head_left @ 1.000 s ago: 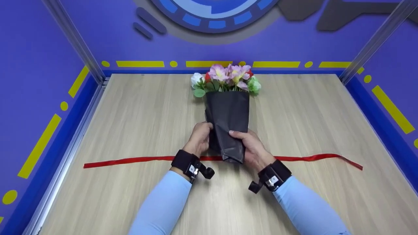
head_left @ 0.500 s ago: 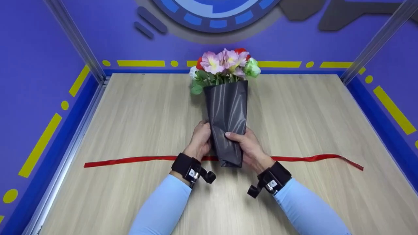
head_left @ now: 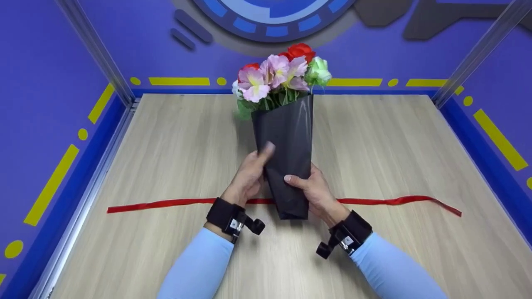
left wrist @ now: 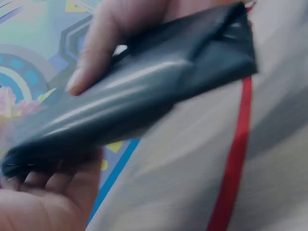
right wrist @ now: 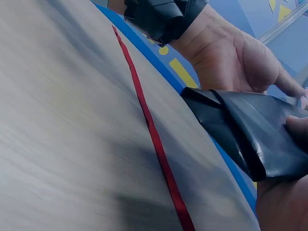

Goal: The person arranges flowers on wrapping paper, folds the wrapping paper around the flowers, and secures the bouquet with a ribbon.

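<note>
A bouquet of artificial-looking flowers (head_left: 274,74), pink, red, white and pale green, stands in a black paper wrap (head_left: 286,141). My right hand (head_left: 318,193) grips the lower right side of the wrap, thumb across its front. My left hand (head_left: 249,172) is at the left side, its thumb extended and blurred over the wrap's edge. Its fingers are behind the wrap in the head view; in the left wrist view, fingers (left wrist: 53,183) touch the wrap's underside. The folded bottom end (right wrist: 216,115) shows in the right wrist view.
A long red ribbon (head_left: 166,203) lies crosswise on the wooden table (head_left: 374,145), passing behind the wrap and both forearms. Purple-blue panels (head_left: 415,58) with yellow marks and metal posts enclose the back and sides.
The bouquet has lifted, its flowers rising in the view and its bottom end coming nearer me. My left thumb has moved out from the edge over the wrap; the right hand keeps its grip.
</note>
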`<state>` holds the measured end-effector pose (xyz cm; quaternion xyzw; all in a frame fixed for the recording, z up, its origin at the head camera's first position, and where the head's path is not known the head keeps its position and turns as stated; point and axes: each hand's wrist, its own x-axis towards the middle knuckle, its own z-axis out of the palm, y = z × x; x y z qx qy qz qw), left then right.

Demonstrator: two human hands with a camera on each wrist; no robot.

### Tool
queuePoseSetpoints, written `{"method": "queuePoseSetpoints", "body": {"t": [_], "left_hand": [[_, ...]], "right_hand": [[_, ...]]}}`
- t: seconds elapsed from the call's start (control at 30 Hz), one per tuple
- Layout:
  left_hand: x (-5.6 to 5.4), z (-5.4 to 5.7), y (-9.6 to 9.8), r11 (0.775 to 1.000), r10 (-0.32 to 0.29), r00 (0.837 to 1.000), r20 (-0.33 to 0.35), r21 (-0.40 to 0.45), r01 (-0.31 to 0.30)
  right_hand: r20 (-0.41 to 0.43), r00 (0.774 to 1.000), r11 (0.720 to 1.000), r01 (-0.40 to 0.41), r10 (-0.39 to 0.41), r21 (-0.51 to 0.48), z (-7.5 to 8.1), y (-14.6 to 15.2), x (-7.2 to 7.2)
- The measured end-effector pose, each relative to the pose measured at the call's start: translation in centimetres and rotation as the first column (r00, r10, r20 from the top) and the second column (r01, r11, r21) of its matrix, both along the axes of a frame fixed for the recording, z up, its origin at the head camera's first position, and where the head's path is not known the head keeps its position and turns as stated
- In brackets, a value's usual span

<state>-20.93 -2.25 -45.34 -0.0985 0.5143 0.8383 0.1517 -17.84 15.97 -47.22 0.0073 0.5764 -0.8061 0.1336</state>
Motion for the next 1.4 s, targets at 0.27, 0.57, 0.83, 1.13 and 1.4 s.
{"method": "queuePoseSetpoints", "body": {"t": [0.27,0.57,0.83,1.13,1.4], "left_hand": [[0.5,0.2,-0.7,0.988,-0.134,0.987,-0.091,0.059,0.139],[1.1,-1.4,0.7,0.993,-0.111,0.994,-0.017,-0.04,0.11],[0.9,-2.2,1.2,0.978,-0.118,0.985,0.125,-0.158,0.137],[0.2,-1.6,0.8,0.956,-0.129,0.987,0.096,-0.252,0.149],[0.3,-2.2,0.9,0.912,-0.1,0.988,0.114,-0.387,0.137]], "right_hand": [[-0.031,0.994,0.988,-0.103,0.107,0.115,0.3,0.9,0.8],[0.035,0.985,0.976,-0.175,0.172,0.133,-0.4,2.0,1.3],[0.123,0.983,0.968,-0.16,0.138,0.192,-2.3,2.6,1.0],[0.178,0.983,0.975,-0.078,0.042,0.206,-1.6,3.7,0.3],[0.221,0.972,0.943,-0.144,0.078,0.301,-1.4,4.1,-0.2]]}}
